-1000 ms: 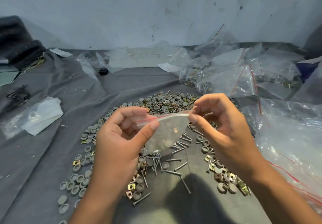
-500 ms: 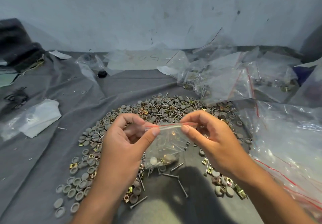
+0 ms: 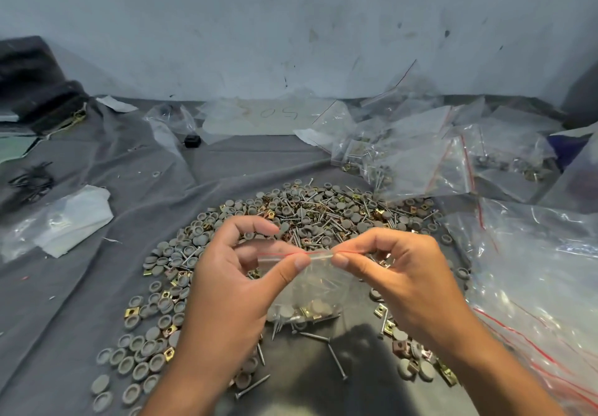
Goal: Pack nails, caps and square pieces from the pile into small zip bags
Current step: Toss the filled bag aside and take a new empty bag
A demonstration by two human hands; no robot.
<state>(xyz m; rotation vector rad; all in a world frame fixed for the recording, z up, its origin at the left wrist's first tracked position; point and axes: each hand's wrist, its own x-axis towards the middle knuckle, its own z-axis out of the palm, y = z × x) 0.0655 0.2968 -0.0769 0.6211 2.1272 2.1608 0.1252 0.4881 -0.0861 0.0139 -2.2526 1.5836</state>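
Observation:
A small clear zip bag (image 3: 318, 286) with a red seal line hangs between my hands above the pile. Nails, grey caps and brass square pieces lie in its bottom. My left hand (image 3: 233, 289) pinches the left end of the seal strip between thumb and fingers. My right hand (image 3: 398, 273) pinches the right part of the same strip. Under and around them spreads the pile (image 3: 323, 215) of nails, round grey caps and brass squares on a grey cloth (image 3: 97, 286).
Filled and empty zip bags (image 3: 420, 163) are heaped at the back right, and a big clear bag (image 3: 534, 270) lies at the right. A white plastic packet (image 3: 64, 221) sits at the left. A small black object (image 3: 192, 140) lies near the wall (image 3: 291, 27).
Both hands have lowered the bag toward me. My thumbs have come closer together along the seal strip, and the bag now hangs straight down with its contents settled at the bottom.

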